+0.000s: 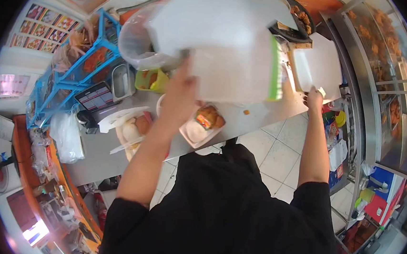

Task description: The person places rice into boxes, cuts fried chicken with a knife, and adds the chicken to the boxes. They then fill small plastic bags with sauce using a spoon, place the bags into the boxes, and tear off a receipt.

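Observation:
My left hand point(183, 86) reaches up to the lower left edge of a large pale, blurred sheet-like thing with a green edge point(236, 77). Its fingers are smeared by motion, so its grip is unclear. At the right, my right hand point(314, 98) pinches the near edge of an open white takeaway box point(319, 64). Below my left hand stands an open food box point(197, 131) with rice, brown fried pieces and a small red-and-green packet. Left of my forearm, another open box point(134, 131) contains rice and a brown piece, its lid folded back.
On the left stand a blue rack point(86, 67), a tablet point(96, 98), a metal tray point(121, 83), a yellow-green container point(150, 80) and a clear tub point(141, 36). A dark pan point(301, 27) is at the back. A glass cabinet of fried food point(392, 60) borders the right.

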Demonstrator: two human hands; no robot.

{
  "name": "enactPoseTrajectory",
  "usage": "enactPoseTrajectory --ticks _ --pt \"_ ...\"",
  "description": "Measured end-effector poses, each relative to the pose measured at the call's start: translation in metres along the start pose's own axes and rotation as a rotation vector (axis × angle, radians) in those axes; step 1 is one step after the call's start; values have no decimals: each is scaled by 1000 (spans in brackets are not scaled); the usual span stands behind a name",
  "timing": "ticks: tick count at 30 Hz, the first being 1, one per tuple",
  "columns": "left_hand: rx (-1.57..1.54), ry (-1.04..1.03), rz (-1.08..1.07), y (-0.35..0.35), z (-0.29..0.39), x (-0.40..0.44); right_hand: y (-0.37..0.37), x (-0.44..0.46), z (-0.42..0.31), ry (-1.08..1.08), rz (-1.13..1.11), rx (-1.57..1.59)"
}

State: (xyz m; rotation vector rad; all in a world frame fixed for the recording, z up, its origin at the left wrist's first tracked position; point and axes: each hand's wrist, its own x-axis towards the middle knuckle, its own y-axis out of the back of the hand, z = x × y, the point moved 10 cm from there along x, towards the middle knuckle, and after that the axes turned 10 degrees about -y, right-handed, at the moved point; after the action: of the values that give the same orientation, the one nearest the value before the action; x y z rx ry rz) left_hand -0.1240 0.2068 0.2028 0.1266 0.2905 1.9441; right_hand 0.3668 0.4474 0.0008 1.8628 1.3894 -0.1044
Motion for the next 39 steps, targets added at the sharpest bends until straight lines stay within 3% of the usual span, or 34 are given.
enactPoseTrajectory --ticks 1,3,4,6,7,10,12,14,15,17,18,19,20,21,23,24,25,26,28,29,30,33,34,35,37,38,39 --pt "96 45 -91 -48 -6 8 -17 9 0 1 -146 74" --pt "4 127 -183 -127 -47 20 -35 13 -1 -66 -366 242" --pt "-169 266 -165 -159 -73 14 -47 26 5 -91 -478 328" --pt "-473 447 -206 -202 -110 0 -35 29 20 -90 -436 312" --pt "-637 478 -204 -208 -113 -13 -22 7 16 -22 -417 318" --pt "-405 364 -385 -168 -105 -56 18 -38 54 201 -236 425" --pt "-975 485 -375 -125 -96 -95 24 -61 119 144 -185 422" --pt "-1625 370 -100 -54 -51 -115 10 -112 169 75 -233 276" --pt "-1637 337 -54 -27 -37 -125 -6 -143 180 80 -344 162" --pt "-1648 -81 145 60 -10 -154 -50 -206 190 116 -604 -53" --pt "-1639 -127 227 95 -21 -179 -75 -240 187 144 -752 -159" --pt "-1464 -244 264 133 -33 -207 -94 -264 178 180 -819 -205" --pt "-1277 -347 305 166 -46 -244 -121 -302 165 342 -933 -531" --pt "-1074 -222 554 194 -99 -292 -152 -339 164 529 -1025 -850" --pt "-630 132 998 205 -251 -441 -207 -381 178 791 -1172 -1189" --pt "-661 411 1247 188 -316 -538 -232 -405 185 835 -1239 -1268" --pt "-1190 430 1590 159 -336 -621 -261 -430 197 867 -1297 -1340" --pt "-1383 400 1809 150 -334 -685 -300 -469 207 934 -1340 -1338" --pt "-1405 -57 1774 198 -317 -766 -352 -503 249 899 -1366 -1478" --pt "-1395 -304 1702 231 -270 -781 -402 -498 297 1406 -1538 -1391" --pt "-1384 -456 1709 283 -209 -786 -414 -588 287 991 -1415 -1591" --pt "-1375 -871 1357 405 -28 -764 -467 -808 307 1524 -1612 -1488" --pt "-1306 -1031 1152 429 24 -756 -470 -885 307 1429 -1735 -1441" --pt "-1232 -1128 1045 449 53 -747 -481 -943 309 1489 -1741 -1435" --pt "-1076 -1306 822 486 108 -731 -502 -1046 308 1342 -1822 -1345" --pt "-905 -1570 1020 511 120 -753 -529 -1079 312 1260 -1862 -1281" --pt "-818 -1707 1104 532 112 -777 -539 -1124 310 1275 -1928 -1224"
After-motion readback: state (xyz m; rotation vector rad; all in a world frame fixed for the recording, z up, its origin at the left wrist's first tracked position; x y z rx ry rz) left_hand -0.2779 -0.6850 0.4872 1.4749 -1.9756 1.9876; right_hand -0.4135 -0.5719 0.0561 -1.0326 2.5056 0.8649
